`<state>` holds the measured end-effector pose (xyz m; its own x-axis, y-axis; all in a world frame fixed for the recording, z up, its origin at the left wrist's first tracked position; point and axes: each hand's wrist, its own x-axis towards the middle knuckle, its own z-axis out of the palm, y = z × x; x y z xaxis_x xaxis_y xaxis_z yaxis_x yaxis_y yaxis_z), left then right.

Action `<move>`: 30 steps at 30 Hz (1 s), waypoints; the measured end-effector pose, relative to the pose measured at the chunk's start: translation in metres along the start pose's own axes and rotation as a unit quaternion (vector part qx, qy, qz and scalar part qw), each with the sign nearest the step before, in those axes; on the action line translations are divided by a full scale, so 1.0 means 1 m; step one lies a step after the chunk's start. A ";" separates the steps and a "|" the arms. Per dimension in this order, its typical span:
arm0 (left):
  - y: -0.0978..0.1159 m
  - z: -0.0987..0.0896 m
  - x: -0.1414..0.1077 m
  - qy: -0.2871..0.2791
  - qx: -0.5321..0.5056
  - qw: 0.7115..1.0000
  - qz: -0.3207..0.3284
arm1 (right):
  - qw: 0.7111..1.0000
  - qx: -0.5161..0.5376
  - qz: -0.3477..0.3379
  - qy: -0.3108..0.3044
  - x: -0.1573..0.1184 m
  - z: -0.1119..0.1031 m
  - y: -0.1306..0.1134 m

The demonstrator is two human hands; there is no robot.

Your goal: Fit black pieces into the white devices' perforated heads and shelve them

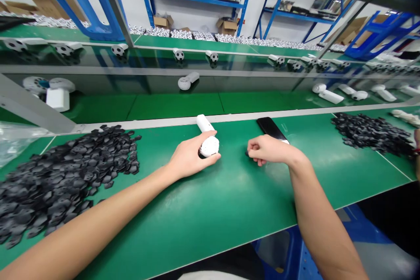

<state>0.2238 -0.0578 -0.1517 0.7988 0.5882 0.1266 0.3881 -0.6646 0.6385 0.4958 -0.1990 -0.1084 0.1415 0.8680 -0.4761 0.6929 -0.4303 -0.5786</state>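
Observation:
My left hand (187, 156) is wrapped round the ball-shaped head of a white handheld device (210, 146), whose straight white handle (204, 123) points away toward the table's back rail. Some dark openings show on the ball beside my fingers. To the right, my right hand (266, 148) is closed in a pinch just above the green table, apart from the device. A small black piece (247, 153) peeks out at its fingertips; the rest of it is hidden. Behind that hand lies a black phone (271, 128).
Flat black pieces (82, 164) are heaped at left, with another heap (372, 133) at right. Beyond the metal rail (157, 121), white devices (188, 81) lie on a green conveyor. Football-patterned ones (179, 54) line the ledge above. Another person's hand shows at the right edge.

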 end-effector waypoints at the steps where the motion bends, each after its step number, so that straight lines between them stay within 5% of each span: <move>1: -0.002 0.000 0.001 0.012 -0.028 0.999 -0.012 | 0.999 0.028 -0.033 -0.003 0.000 0.002 -0.004; 8: -0.009 0.005 0.002 0.091 -0.122 0.985 0.076 | 0.944 0.262 -0.198 0.033 0.002 0.038 -0.043; 12: -0.007 0.012 -0.001 0.104 -0.125 0.977 0.139 | 0.922 0.327 -0.189 0.081 0.009 0.058 -0.055; 20: 0.000 0.011 -0.007 0.105 -0.139 0.970 0.166 | 0.910 0.358 -0.185 0.093 0.012 0.074 -0.066; 30: 0.010 0.005 -0.012 0.106 -0.155 0.972 0.140 | 0.924 0.290 -0.166 0.184 0.007 0.084 -0.070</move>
<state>0.2203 -0.0734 -0.1506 0.7278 0.5072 0.4616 -0.0147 -0.6614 0.7499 0.3886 -0.1836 -0.1272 0.2940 0.9557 -0.0135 0.2598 -0.0935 -0.9611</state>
